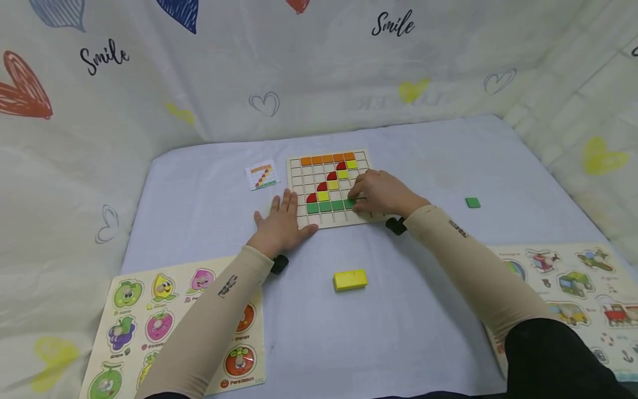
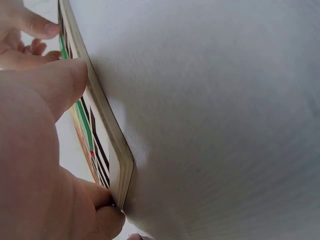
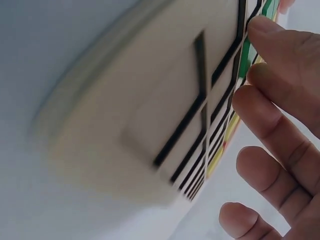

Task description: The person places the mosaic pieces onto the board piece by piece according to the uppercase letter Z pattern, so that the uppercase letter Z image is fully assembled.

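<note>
A light grid board [image 1: 329, 221] lies on the table with orange squares [image 1: 327, 159] along its far row, a diagonal of red quarter-rounds [image 1: 322, 186] and yellow squares [image 1: 333, 185], and green squares along a near row. My left hand [image 1: 283, 221] rests at the board's near left corner, fingers spread along the left side and thumb on the front edge. At the right end of the green row, my right hand [image 1: 382, 193] pinches a green square tile [image 3: 244, 59] between thumb and index finger, low at the grid. The other right fingers are loosely bent.
A small pattern card [image 1: 262, 175] lies left of the board. One loose green tile [image 1: 472, 203] sits to the right. Nearer is a yellow block [image 1: 350, 280]. A fruit puzzle board [image 1: 199, 271] lies under the left forearm, a vehicle puzzle board [image 1: 548, 282] at the right.
</note>
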{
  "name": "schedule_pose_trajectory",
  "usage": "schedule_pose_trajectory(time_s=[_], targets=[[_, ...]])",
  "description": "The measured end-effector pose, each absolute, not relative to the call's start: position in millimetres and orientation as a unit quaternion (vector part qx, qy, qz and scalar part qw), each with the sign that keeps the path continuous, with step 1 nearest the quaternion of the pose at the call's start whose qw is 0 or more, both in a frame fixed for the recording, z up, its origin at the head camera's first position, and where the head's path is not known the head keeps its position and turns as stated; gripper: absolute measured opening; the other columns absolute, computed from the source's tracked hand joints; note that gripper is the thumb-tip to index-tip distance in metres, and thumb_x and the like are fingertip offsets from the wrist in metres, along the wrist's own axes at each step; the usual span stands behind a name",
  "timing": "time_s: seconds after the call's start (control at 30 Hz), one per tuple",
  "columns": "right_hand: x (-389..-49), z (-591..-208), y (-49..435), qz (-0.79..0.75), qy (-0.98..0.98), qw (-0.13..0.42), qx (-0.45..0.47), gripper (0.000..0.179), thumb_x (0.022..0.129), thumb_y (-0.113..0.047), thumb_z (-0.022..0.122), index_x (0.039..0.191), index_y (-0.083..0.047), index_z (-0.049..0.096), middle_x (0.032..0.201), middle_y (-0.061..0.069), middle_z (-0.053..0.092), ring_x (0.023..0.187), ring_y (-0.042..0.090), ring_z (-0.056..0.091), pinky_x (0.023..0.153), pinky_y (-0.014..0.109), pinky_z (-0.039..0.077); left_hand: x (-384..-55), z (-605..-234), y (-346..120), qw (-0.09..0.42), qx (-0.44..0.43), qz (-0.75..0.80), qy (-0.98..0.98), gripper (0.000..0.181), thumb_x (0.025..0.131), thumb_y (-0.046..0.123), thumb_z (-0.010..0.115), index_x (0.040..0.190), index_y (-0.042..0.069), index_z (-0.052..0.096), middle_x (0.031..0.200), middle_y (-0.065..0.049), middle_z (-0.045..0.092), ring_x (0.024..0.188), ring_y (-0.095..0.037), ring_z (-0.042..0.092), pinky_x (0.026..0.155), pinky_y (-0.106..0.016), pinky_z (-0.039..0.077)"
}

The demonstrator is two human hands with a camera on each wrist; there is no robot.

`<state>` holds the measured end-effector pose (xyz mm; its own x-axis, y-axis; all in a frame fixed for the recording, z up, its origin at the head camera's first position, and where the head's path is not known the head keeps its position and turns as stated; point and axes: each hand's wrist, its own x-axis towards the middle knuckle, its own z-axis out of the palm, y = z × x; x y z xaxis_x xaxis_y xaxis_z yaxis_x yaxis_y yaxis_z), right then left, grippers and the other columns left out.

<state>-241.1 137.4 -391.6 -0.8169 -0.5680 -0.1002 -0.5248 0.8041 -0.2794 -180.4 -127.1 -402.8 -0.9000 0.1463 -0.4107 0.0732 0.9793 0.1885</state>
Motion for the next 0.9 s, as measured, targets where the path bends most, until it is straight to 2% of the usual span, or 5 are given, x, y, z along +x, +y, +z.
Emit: schedule_pose_trajectory(time_s=[0.2, 0.43, 0.9], targets=[[-235.9, -385.2, 174.2, -0.132, 0.952, 0.084, -0.264, 0.028, 0.089, -0.024, 0.082, 0.115, -0.014, 0.081, 0.120, 0.005, 0.076, 0.119, 0.029, 0.062, 0.106, 0.051, 0.049, -180.3, -403.9, -125.2, 0.216, 0.060, 0.088, 0.971, 0.106, 0.098, 0.074, 0.047, 0.168, 0.012, -0.001, 0.178, -0.008, -0.007, 0.165, -0.035, -0.001, 0.121, -0.079, 0.010], [-227.5, -386.9, 239.4, -0.133, 0.962, 0.086, -0.221, 0.030, 0.088, -0.020, 0.083, 0.116, -0.011, 0.080, 0.121, 0.008, 0.076, 0.117, 0.031, 0.063, 0.101, 0.051, 0.051, -179.8, -404.3, -126.0, 0.221, 0.060, 0.088, 0.969, 0.106, 0.098, 0.073, 0.047, 0.168, 0.011, -0.001, 0.177, -0.009, -0.007, 0.165, -0.037, -0.001, 0.121, -0.080, 0.009], [-211.1, -386.7, 342.3, -0.097, 0.976, 0.120, -0.153, 0.034, 0.089, -0.021, 0.081, 0.120, -0.009, 0.077, 0.133, 0.019, 0.069, 0.129, 0.044, 0.057, 0.108, 0.064, 0.043, -177.2, -400.1, -123.4, 0.225, 0.067, 0.089, 0.968, 0.106, 0.099, 0.071, 0.048, 0.168, 0.009, -0.003, 0.177, -0.010, -0.009, 0.165, -0.038, -0.002, 0.121, -0.080, 0.009]])
